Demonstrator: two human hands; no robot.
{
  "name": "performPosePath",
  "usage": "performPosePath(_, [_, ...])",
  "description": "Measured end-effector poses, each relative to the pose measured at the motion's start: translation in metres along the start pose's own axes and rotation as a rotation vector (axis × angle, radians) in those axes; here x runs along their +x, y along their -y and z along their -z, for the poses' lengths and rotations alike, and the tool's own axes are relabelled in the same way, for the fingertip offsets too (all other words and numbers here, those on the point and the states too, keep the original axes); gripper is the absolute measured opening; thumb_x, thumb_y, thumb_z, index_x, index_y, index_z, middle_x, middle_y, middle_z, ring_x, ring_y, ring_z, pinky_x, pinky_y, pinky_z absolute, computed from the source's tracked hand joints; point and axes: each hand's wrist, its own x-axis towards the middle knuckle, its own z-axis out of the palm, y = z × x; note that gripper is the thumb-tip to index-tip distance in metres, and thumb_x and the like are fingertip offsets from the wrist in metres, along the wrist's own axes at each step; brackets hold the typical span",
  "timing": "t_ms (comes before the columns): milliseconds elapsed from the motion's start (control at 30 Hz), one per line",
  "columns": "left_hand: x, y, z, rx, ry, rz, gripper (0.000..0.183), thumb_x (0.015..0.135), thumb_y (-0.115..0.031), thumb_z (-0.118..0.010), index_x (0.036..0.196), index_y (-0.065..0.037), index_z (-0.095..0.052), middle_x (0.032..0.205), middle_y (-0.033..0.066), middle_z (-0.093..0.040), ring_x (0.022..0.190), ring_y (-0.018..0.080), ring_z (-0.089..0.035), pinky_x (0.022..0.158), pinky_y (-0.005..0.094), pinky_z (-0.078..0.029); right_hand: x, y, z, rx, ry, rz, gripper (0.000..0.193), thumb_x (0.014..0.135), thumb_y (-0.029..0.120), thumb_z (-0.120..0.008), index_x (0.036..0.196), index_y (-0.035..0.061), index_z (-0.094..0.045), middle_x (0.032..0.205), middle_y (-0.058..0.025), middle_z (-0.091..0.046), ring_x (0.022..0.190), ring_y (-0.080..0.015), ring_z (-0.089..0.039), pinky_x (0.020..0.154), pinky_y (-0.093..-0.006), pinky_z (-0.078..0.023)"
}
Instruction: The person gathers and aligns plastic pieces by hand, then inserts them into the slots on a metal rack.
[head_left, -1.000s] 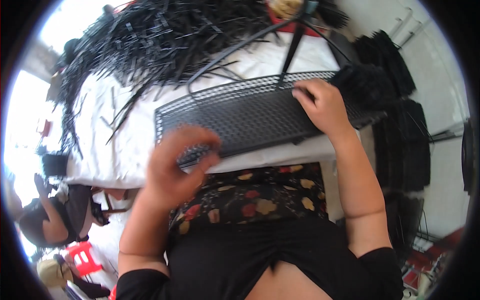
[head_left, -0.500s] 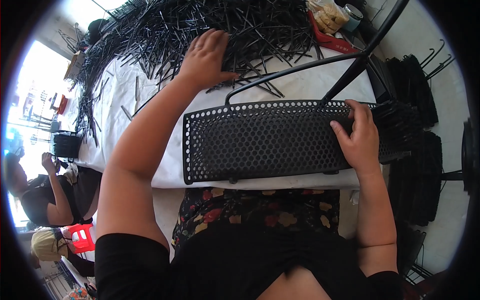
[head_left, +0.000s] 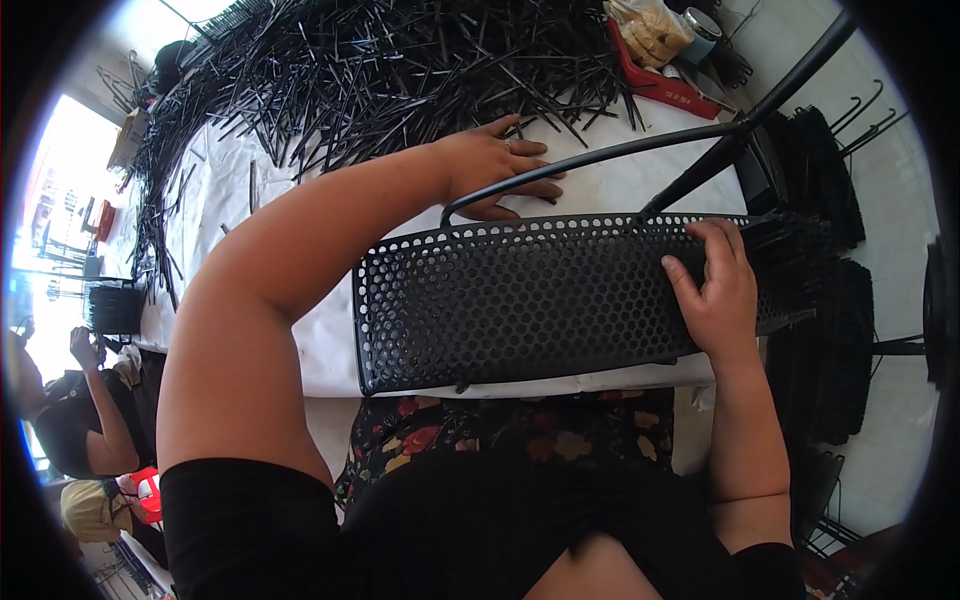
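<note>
One black perforated metal tray [head_left: 530, 300], long and rectangular with a raised rim, lies across the near edge of the white-covered table [head_left: 620, 190], just in front of your lap. Your right hand [head_left: 718, 295] lies on the tray's right end, fingers curled over its far rim and thumb lying on the mesh, so it grips that end. Your left hand [head_left: 495, 168] reaches past the tray's far rim and lies flat and spread on the white cloth, fingers splayed, at the curved end of one thin black metal rod [head_left: 600, 160] that arcs off to the right above the tray; you cannot tell whether the fingers actually pinch that rod.

Beyond the tray, a dense heap of thin black sticks [head_left: 400, 70] covers the far half of the table, far too many and too tangled to count. One red flat tool [head_left: 655, 80] lies at the heap's right edge, and beside it sits one clear bag of pale pieces [head_left: 650, 25], cut off by the rim of the view. To the right of the tray, stacks of more black perforated pieces [head_left: 815, 290] stand on edge; their number is hard to make out because they overlap. A thicker black bar [head_left: 770, 115] crosses diagonally above the tray's right end. Far left of the tray, another person [head_left: 75, 420] sits low, partly cut off.
</note>
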Motion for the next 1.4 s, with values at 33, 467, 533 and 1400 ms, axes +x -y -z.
performPosePath(33, [-0.005, 0.002, -0.004, 0.0, -0.004, 0.002, 0.064, 0.088, -0.042, -0.064, 0.147, -0.029, -0.042, 0.155, -0.0037, -0.038, 0.147, 0.0265, -0.027, 0.119, 0.0643, -0.011, 0.0, 0.001, 0.001, -0.003, 0.001, 0.004, 0.037, 0.082, 0.023, -0.074, 0.11, 0.0019, -0.06, 0.114, -0.0148, -0.059, 0.097, -0.0349, -0.064, 0.081, -0.0402, -0.053])
performPosePath(467, [-0.153, 0.014, 0.006, 0.188, -0.077, 0.352, 0.033, 0.084, -0.006, -0.057, 0.113, -0.014, -0.068, 0.148, 0.0005, -0.047, 0.142, 0.0234, -0.038, 0.119, 0.0438, -0.029, -0.002, -0.001, 0.0, 0.037, -0.059, 0.048, 0.025, 0.082, 0.015, -0.074, 0.098, 0.0002, -0.063, 0.109, -0.0139, -0.061, 0.092, -0.032, -0.066, 0.077, -0.0376, -0.053])
performPosePath(533, [-0.16, 0.009, 0.009, -0.047, -0.291, 0.462, 0.029, 0.082, -0.009, -0.06, 0.11, -0.011, -0.069, 0.138, 0.0066, -0.054, 0.133, 0.0285, -0.046, 0.113, 0.0432, -0.036, -0.003, -0.001, -0.002, 0.034, -0.066, 0.052, 0.027, 0.081, 0.016, -0.074, 0.101, 0.0007, -0.063, 0.112, -0.0141, -0.06, 0.093, -0.0318, -0.065, 0.077, -0.0378, -0.053])
performPosePath(1400, [-0.115, 0.019, -0.044, 0.174, -0.357, 1.212, 0.086, 0.08, -0.058, -0.069, 0.134, 0.003, -0.042, 0.131, 0.0235, -0.047, 0.126, 0.0415, -0.046, 0.109, 0.0486, -0.036, -0.008, -0.007, -0.007, 0.038, -0.097, -0.064, 0.064, 0.082, 0.011, -0.075, 0.137, 0.0043, -0.043, 0.116, -0.0134, -0.06, 0.095, -0.0229, -0.06, 0.086, -0.0366, -0.05])
